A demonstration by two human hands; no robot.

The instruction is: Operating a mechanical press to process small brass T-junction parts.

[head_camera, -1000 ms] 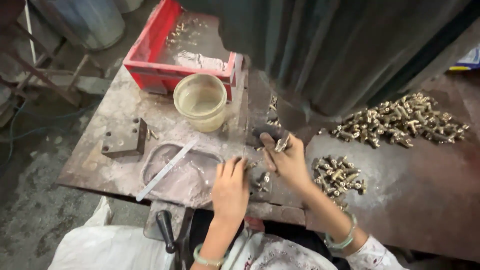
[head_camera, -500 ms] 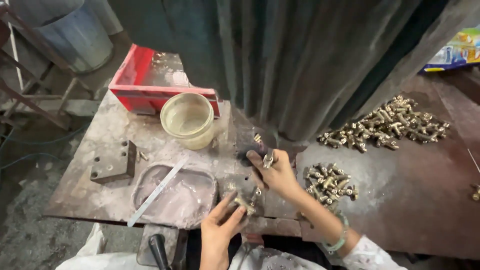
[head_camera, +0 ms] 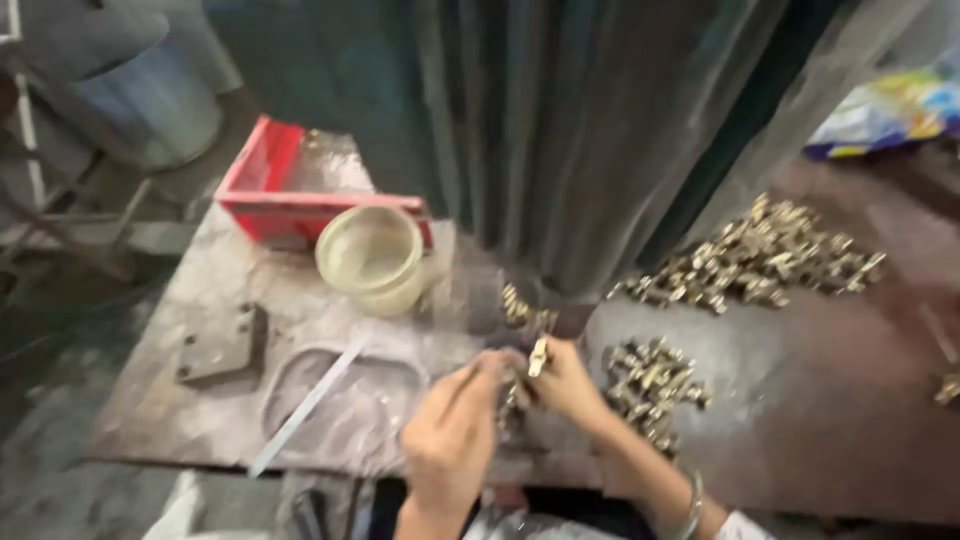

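Brass fitting [head_camera: 539, 356] sits pinched in the right hand's [head_camera: 565, 385] closed fingers near the table's [head_camera: 800, 400] front edge, while the left hand [head_camera: 455, 435], loosely curled, touches it, beside a small pile of fittings [head_camera: 650, 385].

One package shows: a crumpled plastic bag [head_camera: 885, 110] at the upper right edge of the view, beyond the far right end of the desk [head_camera: 820, 400]. It lies up and to the right of the larger heap of brass fittings [head_camera: 760, 255], well apart from it. The bag is soft and rumpled in shape, printed in blue, yellow, green and white, and blurred. No labels, signs or screens are visible anywhere else.
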